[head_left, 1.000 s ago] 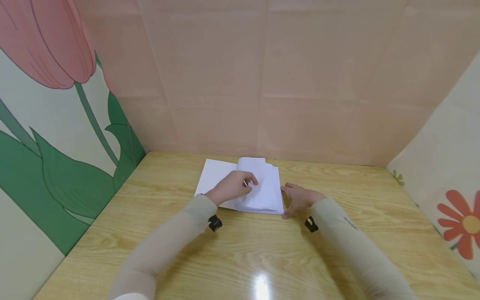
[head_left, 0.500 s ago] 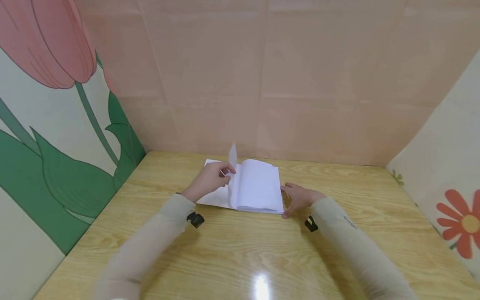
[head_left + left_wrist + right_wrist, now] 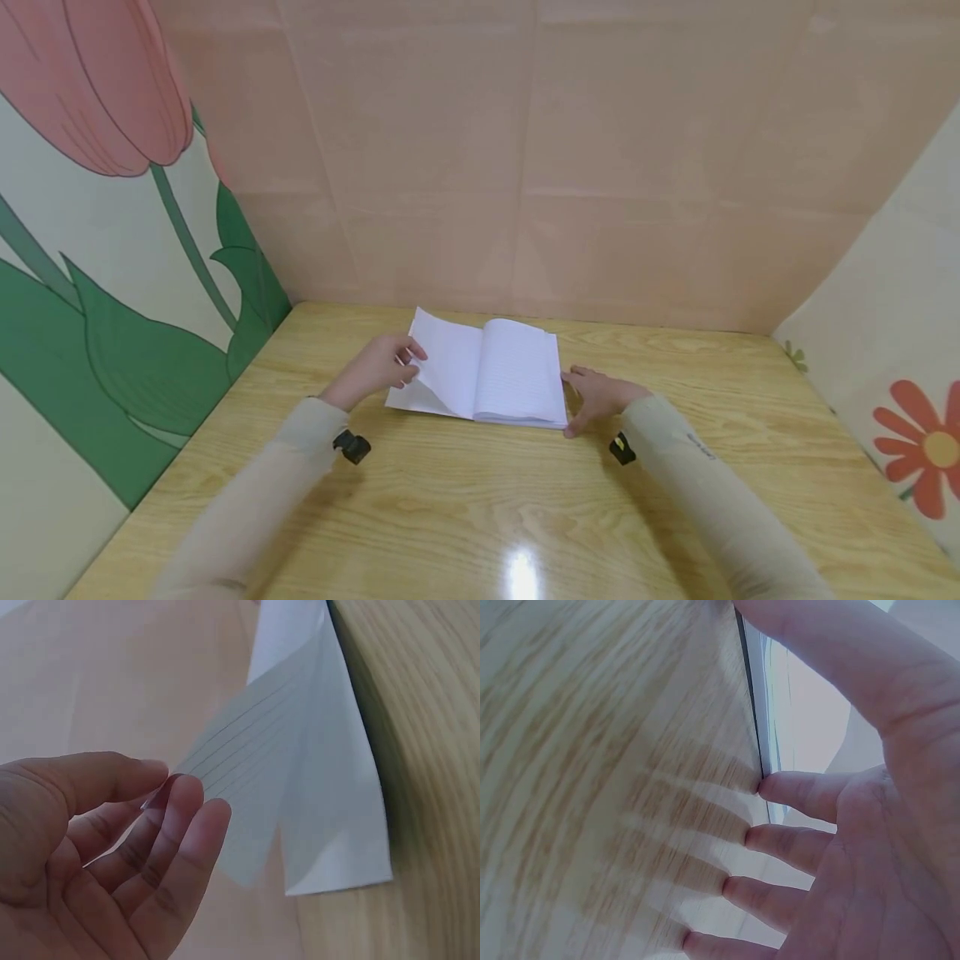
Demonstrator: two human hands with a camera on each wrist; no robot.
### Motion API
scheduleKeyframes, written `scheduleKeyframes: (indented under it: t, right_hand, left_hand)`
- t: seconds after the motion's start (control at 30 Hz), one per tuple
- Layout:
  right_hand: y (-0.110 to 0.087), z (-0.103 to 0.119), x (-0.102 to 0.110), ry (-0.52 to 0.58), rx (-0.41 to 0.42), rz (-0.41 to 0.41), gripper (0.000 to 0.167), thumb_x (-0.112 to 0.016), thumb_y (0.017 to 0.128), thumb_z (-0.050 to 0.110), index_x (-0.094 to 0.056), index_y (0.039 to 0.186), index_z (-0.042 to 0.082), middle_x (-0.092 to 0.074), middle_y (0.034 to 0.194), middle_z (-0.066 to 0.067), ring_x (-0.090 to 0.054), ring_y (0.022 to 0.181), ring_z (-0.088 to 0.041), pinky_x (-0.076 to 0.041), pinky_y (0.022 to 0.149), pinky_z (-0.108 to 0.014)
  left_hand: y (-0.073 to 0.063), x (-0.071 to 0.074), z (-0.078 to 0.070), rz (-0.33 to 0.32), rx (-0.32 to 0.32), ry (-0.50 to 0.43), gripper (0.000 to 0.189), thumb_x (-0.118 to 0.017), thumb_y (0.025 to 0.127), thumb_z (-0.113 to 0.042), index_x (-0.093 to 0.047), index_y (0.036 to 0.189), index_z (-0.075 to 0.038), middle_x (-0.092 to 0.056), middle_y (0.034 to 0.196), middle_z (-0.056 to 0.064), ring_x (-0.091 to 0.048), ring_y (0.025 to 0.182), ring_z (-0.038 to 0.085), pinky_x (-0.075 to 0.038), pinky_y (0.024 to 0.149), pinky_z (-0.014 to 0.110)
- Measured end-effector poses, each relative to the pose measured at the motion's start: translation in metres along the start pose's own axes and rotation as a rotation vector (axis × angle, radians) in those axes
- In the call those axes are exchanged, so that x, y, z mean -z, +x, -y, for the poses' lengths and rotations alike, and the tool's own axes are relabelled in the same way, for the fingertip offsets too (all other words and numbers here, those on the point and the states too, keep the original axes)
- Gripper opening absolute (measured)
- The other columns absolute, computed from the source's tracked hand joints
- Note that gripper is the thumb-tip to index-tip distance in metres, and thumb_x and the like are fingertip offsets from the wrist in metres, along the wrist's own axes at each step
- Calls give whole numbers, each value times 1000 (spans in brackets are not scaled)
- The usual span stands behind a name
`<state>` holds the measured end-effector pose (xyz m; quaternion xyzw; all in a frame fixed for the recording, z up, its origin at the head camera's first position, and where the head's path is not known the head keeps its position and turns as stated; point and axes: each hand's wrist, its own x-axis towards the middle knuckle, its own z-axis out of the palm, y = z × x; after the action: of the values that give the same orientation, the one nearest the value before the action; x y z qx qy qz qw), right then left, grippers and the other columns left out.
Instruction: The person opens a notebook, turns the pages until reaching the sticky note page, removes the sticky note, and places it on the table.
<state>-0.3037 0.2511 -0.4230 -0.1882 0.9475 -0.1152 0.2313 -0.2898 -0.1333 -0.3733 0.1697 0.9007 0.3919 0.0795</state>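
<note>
Left of centre, your left hand (image 3: 381, 363) pinches the ruled page (image 3: 452, 357) by its free edge, best for likely flimsy paper, while your right hand (image 3: 602, 393), fingers extended, touches the notebook (image 3: 517, 371).

White glare on the tabletop (image 3: 465, 500)

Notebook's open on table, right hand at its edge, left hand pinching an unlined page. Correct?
No: the page the left hand pinches is lined, as the left wrist view shows. The notebook is open on the table, right hand at its edge.
</note>
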Motion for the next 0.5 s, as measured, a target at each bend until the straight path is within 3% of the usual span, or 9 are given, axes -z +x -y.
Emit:
scheduleKeyframes:
  t: [0.3, 0.5]
  right_hand:
    - [0, -1, 0, -8, -6, 0, 115, -82, 70, 50, -20, 152, -2, -12, 157, -28, -13, 144, -47, -18, 112, -63]
    - [-3, 2, 1, 5, -5, 7, 114, -82, 71, 48, -20, 151, -2, -11, 157, -28, -12, 144, -47, -17, 112, -63]
  left_hand:
    - [-3, -2, 23, 57, 93, 20, 22, -65, 89, -6, -65, 110, -2, -55, 76, 8, -56, 61, 17, -50, 58, 29]
    - [-5, -7, 37, 84, 100, 2, 22, -63, 88, -4, -64, 109, 2, -56, 72, 7, -57, 60, 17, -51, 59, 29]
